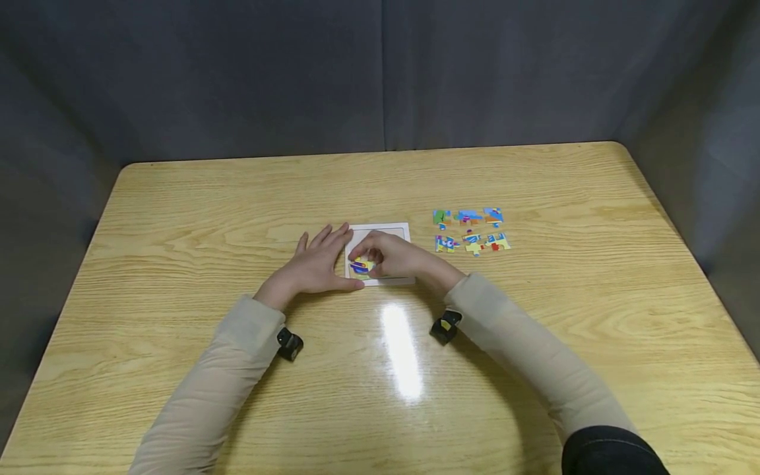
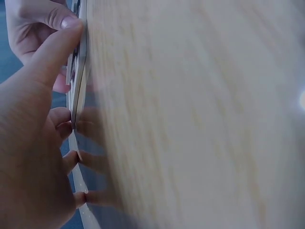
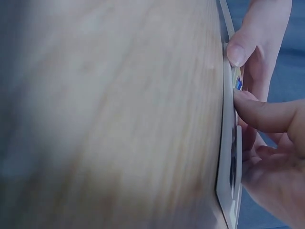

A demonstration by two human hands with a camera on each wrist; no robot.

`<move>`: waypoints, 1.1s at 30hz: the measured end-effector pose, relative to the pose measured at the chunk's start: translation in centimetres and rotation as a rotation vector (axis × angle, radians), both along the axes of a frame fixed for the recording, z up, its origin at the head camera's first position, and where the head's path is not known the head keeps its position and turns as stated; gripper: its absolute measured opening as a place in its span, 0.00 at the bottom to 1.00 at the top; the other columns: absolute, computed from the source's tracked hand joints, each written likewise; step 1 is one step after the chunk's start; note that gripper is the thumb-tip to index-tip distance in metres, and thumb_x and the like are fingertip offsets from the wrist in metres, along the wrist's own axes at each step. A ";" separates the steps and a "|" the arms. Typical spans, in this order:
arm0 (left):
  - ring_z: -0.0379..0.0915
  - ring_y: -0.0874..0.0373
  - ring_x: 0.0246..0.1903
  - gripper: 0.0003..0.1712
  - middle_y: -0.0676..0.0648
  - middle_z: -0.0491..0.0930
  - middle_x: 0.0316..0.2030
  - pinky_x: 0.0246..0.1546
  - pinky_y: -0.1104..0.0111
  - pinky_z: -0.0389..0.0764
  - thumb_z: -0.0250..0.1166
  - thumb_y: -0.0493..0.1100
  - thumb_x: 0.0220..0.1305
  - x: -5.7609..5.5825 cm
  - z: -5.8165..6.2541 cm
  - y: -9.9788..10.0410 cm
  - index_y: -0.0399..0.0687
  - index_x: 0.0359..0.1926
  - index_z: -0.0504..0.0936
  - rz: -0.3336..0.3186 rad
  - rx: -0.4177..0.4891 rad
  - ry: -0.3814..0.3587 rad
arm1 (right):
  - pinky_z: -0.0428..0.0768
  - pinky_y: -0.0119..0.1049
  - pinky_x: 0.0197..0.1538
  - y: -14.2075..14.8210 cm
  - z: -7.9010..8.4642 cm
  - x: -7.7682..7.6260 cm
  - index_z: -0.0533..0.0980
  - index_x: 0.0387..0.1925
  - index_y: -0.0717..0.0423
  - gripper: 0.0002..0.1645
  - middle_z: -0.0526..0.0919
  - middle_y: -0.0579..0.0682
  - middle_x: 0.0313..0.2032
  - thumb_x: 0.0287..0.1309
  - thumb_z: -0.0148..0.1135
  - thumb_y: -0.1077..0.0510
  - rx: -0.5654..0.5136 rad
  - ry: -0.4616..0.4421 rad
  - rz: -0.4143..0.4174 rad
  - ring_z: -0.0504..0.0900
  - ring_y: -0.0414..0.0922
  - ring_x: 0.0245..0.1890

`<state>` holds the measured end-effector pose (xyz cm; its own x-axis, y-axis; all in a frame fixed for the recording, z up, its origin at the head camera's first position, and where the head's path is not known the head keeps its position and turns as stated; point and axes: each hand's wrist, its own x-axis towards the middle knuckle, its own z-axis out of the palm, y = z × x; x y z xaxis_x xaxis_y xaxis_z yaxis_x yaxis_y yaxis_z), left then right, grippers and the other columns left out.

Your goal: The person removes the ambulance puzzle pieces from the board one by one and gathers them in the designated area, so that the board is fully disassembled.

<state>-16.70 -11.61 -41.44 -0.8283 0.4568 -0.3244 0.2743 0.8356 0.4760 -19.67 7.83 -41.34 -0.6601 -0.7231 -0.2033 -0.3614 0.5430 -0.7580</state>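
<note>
A white-rimmed puzzle frame (image 1: 380, 282) lies flat on the table between the hands. My left hand (image 1: 317, 265) spreads its fingers along the frame's left side, with the thumb on its lower left corner. Over the inside of the frame, my right hand (image 1: 388, 256) curls its fingers and thumb around a colourful puzzle piece (image 1: 359, 266) of yellow, blue and red at the lower left. Part of that piece is hidden by the fingers. In the right wrist view, the right thumb (image 3: 259, 113) sits right at the frame's rim, beside a blue and yellow bit.
To the right of the frame, several loose puzzle pieces (image 1: 471, 217) form a back row, with more pieces (image 1: 473, 243) in front. The wooden table (image 1: 237, 198) carries a bright light reflection near its middle. Dark curtains (image 1: 380, 79) stand behind it and at the sides.
</note>
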 end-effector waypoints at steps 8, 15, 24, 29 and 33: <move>0.27 0.45 0.76 0.59 0.49 0.35 0.77 0.70 0.39 0.27 0.64 0.66 0.56 0.0 0.0 0.0 0.47 0.76 0.42 -0.003 -0.009 0.000 | 0.69 0.26 0.42 0.0 0.2 0.0 0.75 0.53 0.64 0.24 0.74 0.58 0.47 0.52 0.61 0.75 -0.002 -0.043 0.008 0.70 0.44 0.40; 0.26 0.45 0.76 0.59 0.49 0.34 0.77 0.70 0.39 0.27 0.63 0.66 0.56 0.0 0.0 0.1 0.47 0.76 0.42 -0.004 -0.019 -0.004 | 0.69 0.25 0.40 -0.1 0.1 0.0 0.72 0.58 0.65 0.28 0.74 0.54 0.41 0.53 0.59 0.76 0.002 -0.096 -0.005 0.68 0.42 0.36; 0.26 0.45 0.76 0.59 0.49 0.34 0.77 0.70 0.39 0.27 0.63 0.66 0.56 0.0 -0.1 0.0 0.47 0.76 0.41 -0.007 -0.022 0.002 | 0.69 0.24 0.38 -0.2 0.0 -0.2 0.73 0.54 0.69 0.26 0.74 0.53 0.37 0.51 0.60 0.77 0.000 -0.083 0.002 0.68 0.41 0.34; 0.26 0.45 0.76 0.59 0.49 0.33 0.77 0.70 0.39 0.26 0.63 0.66 0.56 0.0 -0.2 0.0 0.48 0.76 0.41 -0.009 -0.019 0.002 | 0.68 0.25 0.38 0.0 -0.3 -0.3 0.72 0.53 0.68 0.25 0.75 0.54 0.39 0.51 0.61 0.77 -0.039 -0.091 0.003 0.67 0.41 0.35; 0.25 0.46 0.76 0.59 0.50 0.32 0.77 0.70 0.39 0.26 0.62 0.67 0.57 0.0 -0.3 -0.1 0.49 0.76 0.40 -0.017 -0.025 0.001 | 0.68 0.25 0.38 0.1 -0.2 -0.3 0.71 0.52 0.68 0.24 0.73 0.52 0.38 0.51 0.61 0.76 -0.053 -0.102 0.002 0.67 0.41 0.35</move>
